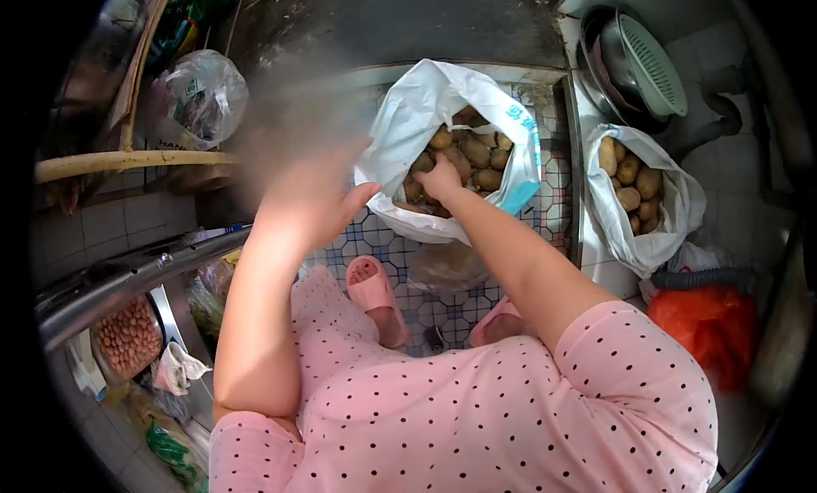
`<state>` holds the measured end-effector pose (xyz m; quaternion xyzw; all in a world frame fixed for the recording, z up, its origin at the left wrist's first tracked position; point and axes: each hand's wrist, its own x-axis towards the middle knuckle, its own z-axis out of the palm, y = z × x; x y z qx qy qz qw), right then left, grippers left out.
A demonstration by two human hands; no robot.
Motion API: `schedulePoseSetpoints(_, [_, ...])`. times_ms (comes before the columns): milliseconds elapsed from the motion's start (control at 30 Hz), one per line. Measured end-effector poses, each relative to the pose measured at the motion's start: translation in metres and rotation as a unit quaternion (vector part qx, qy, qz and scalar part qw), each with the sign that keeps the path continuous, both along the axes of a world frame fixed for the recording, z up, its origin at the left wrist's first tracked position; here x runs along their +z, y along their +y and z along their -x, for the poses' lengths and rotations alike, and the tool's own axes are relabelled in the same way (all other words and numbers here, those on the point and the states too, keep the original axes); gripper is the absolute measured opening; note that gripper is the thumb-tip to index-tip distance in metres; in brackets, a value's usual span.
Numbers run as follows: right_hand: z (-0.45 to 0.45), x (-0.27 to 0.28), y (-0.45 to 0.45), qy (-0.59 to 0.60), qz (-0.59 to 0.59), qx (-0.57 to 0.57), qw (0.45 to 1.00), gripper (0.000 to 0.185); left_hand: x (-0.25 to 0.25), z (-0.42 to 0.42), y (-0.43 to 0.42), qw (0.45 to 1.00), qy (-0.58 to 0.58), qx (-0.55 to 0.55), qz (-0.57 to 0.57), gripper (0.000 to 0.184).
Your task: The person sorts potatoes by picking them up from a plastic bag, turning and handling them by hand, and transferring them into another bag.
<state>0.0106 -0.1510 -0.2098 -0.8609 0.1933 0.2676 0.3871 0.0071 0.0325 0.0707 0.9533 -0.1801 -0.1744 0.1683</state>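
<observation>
Potatoes [478, 156] are contained in the open white bag [407, 101], set on the tiled floor [408, 304]. The right hand [440, 181] is lowered among them; its fingertips are hidden, so whether a potato is grasped cannot be told. At the left hand [311, 208], the thumb is extended near the bag's rim; the fingers are blurred and their opening cannot be determined. The bag's mouth should be kept wide, and potatoes should be gripped singly, around the middle.
</observation>
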Motion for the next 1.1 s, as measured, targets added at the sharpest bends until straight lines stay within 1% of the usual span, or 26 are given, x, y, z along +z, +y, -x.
schedulePoseSetpoints(67, [0.002,0.002,0.009,-0.013,0.041,0.010,0.999,0.073,-0.003,-0.002,0.003,1.000,-0.002,0.000,0.012,0.049])
schedulePoseSetpoints(100, [0.000,-0.016,0.013,-0.035,0.055,0.028,0.997,0.072,-0.005,-0.004,0.003,1.000,-0.001,0.002,0.018,0.048])
schedulePoseSetpoints(200, [-0.010,-0.029,0.016,-0.030,0.070,0.037,0.996,0.070,-0.011,-0.008,0.003,1.000,-0.005,0.005,0.025,0.046])
schedulePoseSetpoints(233, [-0.012,-0.030,0.014,-0.038,0.056,0.018,0.998,0.068,-0.014,-0.008,0.003,1.000,-0.005,0.002,0.026,0.045])
schedulePoseSetpoints(333, [-0.011,-0.016,-0.014,0.029,-0.123,-0.039,0.991,0.058,-0.017,-0.009,-0.001,0.997,0.019,-0.006,0.077,0.043])
schedulePoseSetpoints(367, [-0.009,-0.005,-0.027,0.057,-0.197,-0.050,0.978,0.058,-0.017,-0.010,-0.004,0.996,0.036,-0.005,0.078,0.041])
schedulePoseSetpoints(433, [-0.005,0.041,-0.050,0.104,-0.337,-0.072,0.933,0.058,-0.025,-0.011,-0.013,0.996,0.058,-0.025,0.058,0.041])
schedulePoseSetpoints(467, [-0.002,0.062,-0.055,0.074,-0.364,-0.059,0.926,0.056,-0.028,-0.013,-0.019,0.996,0.065,-0.034,0.051,0.041])
schedulePoseSetpoints(500, [0.004,0.083,-0.059,0.043,-0.391,-0.044,0.918,0.054,-0.029,-0.014,-0.025,0.994,0.089,-0.046,0.043,0.049])
schedulePoseSetpoints(533, [0.010,0.104,-0.060,0.012,-0.416,-0.028,0.909,0.052,-0.028,-0.013,-0.031,0.991,0.091,-0.057,0.074,0.052])
schedulePoseSetpoints(600, [0.025,0.145,-0.052,-0.100,-0.460,-0.035,0.881,0.057,-0.027,-0.009,-0.043,0.983,0.095,-0.083,0.134,0.060])
schedulePoseSetpoints(633, [0.031,0.159,-0.049,-0.123,-0.480,-0.027,0.868,0.061,-0.029,-0.007,-0.046,0.982,0.088,-0.083,0.142,0.067])
schedulePoseSetpoints(667, [0.036,0.170,-0.043,-0.163,-0.489,-0.031,0.857,0.064,-0.029,-0.005,-0.049,0.983,0.069,-0.070,0.157,0.067])
schedulePoseSetpoints(733, [0.045,0.185,-0.039,-0.230,-0.460,0.019,0.857,0.067,-0.026,0.000,-0.053,0.982,0.033,-0.044,0.182,0.065])
schedulePoseSetpoints(767, [0.050,0.190,-0.035,-0.275,-0.443,0.021,0.853,0.061,-0.034,0.000,-0.054,0.976,-0.001,-0.042,0.212,0.067])
schedulePoseSetpoints(867, [0.059,0.199,-0.037,-0.331,-0.303,0.064,0.891,0.054,-0.009,0.009,-0.053,0.982,0.026,-0.037,0.183,0.067])
schedulePoseSetpoints(900, [0.060,0.184,-0.034,-0.385,-0.266,0.044,0.883,0.044,-0.011,0.009,-0.051,0.979,0.027,-0.048,0.194,0.065])
schedulePoseSetpoints(967, [0.072,0.210,-0.033,-0.313,-0.277,0.020,0.908,0.040,-0.026,0.009,-0.046,0.973,0.029,-0.066,0.218,0.062])
schedulePoseSetpoints(1000, [0.077,0.221,-0.032,-0.277,-0.281,0.008,0.919,0.039,-0.021,0.014,-0.045,0.968,0.061,-0.050,0.238,0.060])
schedulePoseSetpoints(1033, [0.076,0.214,-0.029,-0.328,-0.259,-0.008,0.908,0.035,-0.017,0.018,-0.044,0.961,0.093,-0.035,0.258,0.059])
schedulePoseSetpoints(1067, [0.077,0.218,-0.029,-0.315,-0.234,-0.004,0.920,0.035,-0.013,0.023,-0.042,0.952,0.125,-0.020,0.278,0.058])
schedulePoseSetpoints(1100, [0.078,0.225,-0.029,-0.300,-0.209,0.000,0.931,0.035,-0.019,0.026,-0.040,0.948,0.113,-0.025,0.295,0.056])
